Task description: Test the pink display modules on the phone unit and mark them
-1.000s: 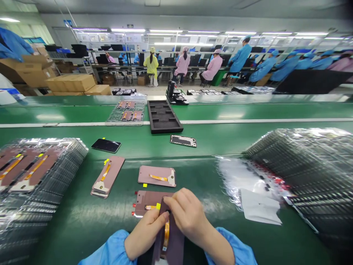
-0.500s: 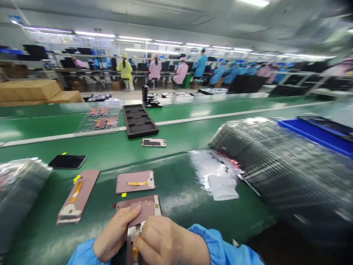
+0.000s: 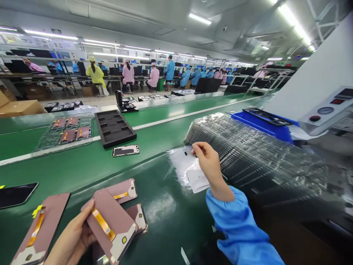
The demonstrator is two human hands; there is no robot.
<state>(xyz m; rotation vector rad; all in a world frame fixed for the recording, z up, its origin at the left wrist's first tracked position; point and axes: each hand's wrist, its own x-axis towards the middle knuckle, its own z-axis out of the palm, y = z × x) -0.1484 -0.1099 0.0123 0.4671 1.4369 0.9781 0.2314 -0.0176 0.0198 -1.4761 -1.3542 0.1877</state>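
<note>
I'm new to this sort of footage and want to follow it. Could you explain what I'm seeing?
These are a person's bare hands; every picture comes from a camera on that person's head. The left hand holds a flat brownish panel with an orange ribbon. The right hand is near white sheets and a stack of clear trays; whether it pinches anything is too small to tell. On the green surface lie more panels, a glossy black screen, a thin frame and a black tray.
</note>
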